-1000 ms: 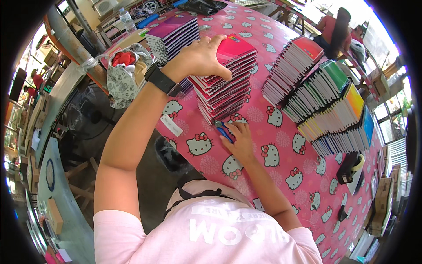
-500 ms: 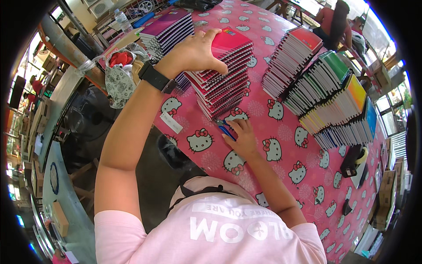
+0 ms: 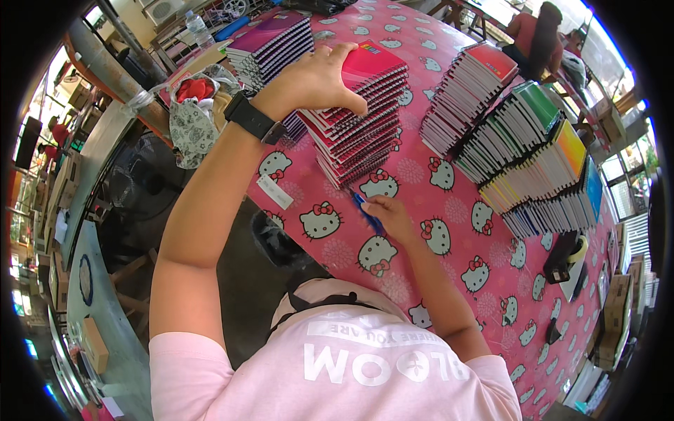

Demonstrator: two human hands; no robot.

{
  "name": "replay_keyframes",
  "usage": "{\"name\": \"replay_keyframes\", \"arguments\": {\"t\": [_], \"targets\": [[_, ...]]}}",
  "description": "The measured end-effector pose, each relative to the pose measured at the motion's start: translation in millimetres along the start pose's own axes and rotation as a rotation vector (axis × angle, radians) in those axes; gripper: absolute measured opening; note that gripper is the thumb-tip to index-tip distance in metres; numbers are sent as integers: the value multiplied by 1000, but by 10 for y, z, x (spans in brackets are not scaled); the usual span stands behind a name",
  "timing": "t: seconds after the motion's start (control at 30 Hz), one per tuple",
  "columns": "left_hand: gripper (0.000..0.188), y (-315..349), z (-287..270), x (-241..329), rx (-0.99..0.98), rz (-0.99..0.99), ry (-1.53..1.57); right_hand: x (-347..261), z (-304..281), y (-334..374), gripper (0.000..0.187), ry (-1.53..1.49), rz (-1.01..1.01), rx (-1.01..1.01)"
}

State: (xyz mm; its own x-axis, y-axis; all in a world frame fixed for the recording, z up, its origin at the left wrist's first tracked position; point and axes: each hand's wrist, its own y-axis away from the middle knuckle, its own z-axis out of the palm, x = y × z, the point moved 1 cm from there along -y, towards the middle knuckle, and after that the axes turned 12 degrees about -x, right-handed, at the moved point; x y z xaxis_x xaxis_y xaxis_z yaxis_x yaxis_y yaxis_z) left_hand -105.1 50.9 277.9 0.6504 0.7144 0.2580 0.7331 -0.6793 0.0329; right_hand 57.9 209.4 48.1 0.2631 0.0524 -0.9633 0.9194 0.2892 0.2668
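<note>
Pliers [image 3: 371, 218], axis diagonal, nose toward notebook stack [image 3: 375, 112]

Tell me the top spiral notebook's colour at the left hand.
The spiral notebook is pinkish red, head view.

One view: left head-worn fisheye, looking down over wearer's shirt [image 3: 379, 382] onto desk [image 3: 456, 210], near, edges bending at rim

Red notebooks [image 3: 363, 130], blue-handled tool [image 3: 370, 217]
</note>
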Motion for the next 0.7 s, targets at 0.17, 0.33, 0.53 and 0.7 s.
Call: {"name": "replay_keyframes", "arguments": {"t": [0.17,0.33,0.53,0.7], "targets": [[101,-10,14,-9,17,12,-4,46,76,27,35,-72,11,27],[102,0,21,-27,14,1,-15,-72,255,147,40,651,-367,378],[101,-8,24,0,28,-10,-22,-18,236,98,40,653,-415,387],[101,-3,28,-6,24,-14,-9,9,263,63,37,596,-450,394]]}}
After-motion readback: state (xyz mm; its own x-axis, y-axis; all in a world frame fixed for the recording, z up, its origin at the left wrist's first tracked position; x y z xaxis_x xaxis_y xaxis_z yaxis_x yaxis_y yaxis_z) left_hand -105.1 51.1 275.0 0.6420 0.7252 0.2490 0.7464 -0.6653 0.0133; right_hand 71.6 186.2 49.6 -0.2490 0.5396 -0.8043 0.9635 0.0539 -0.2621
